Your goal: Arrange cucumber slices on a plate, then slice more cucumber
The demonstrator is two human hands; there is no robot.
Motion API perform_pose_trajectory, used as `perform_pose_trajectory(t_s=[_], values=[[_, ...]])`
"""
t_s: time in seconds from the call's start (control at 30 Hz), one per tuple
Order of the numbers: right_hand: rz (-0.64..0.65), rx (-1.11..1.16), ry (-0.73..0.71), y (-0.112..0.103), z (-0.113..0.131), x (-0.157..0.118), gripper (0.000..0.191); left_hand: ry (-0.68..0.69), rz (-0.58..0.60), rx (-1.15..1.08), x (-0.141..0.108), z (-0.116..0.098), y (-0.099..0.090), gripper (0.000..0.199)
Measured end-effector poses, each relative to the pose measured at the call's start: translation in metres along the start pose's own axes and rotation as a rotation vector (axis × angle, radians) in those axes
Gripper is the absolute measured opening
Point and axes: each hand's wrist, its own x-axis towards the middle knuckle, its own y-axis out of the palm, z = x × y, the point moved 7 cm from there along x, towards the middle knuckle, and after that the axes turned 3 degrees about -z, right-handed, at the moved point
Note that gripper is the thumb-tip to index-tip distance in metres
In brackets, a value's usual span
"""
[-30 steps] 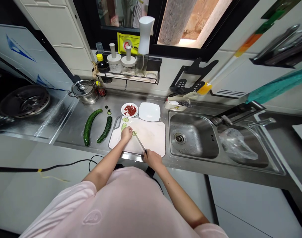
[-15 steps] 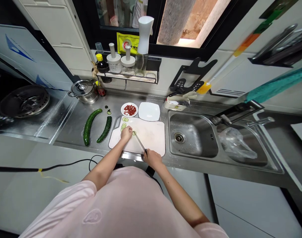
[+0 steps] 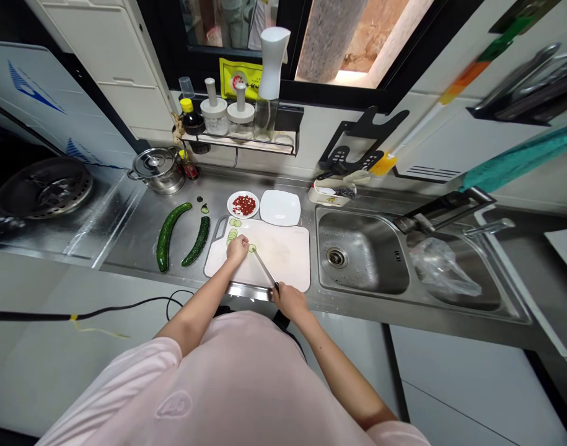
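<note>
My right hand [image 3: 291, 301] is closed around the dark handle of a kitchen knife [image 3: 265, 267], low at the front edge of a white cutting board [image 3: 287, 248]. The knife's blade slants up to the left, and its tip meets a round cucumber slice [image 3: 252, 248]. My left hand [image 3: 237, 249] rests over the board with fingers pinched together; whatever they hold is hidden. Beside it, several overlapping cucumber slices [image 3: 232, 235] lie on the board, with more thin slices [image 3: 235, 222] near its top left corner.
Left of the board lie two whole-looking cucumbers [image 3: 170, 237] and small cut ends [image 3: 204, 209]. Behind it stand a plate of chopped red pieces [image 3: 243, 205] and a white square plate [image 3: 280, 208]. A steel sink [image 3: 364, 248] is at right, a lidded pot [image 3: 157, 171] at back left.
My right hand and the knife have shifted slightly to the right and toward me, so the blade sits farther from my left hand. My left hand stays almost in place.
</note>
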Motion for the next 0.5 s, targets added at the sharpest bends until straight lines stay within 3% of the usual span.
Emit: perform_pose_trajectory(t_s=[0.5], values=[[0.025,0.008,-0.001,0.0019,-0.0036,-0.0057,0.037,-0.027,0.018,0.01,-0.0011,-0.0001,0.0003,0.017]])
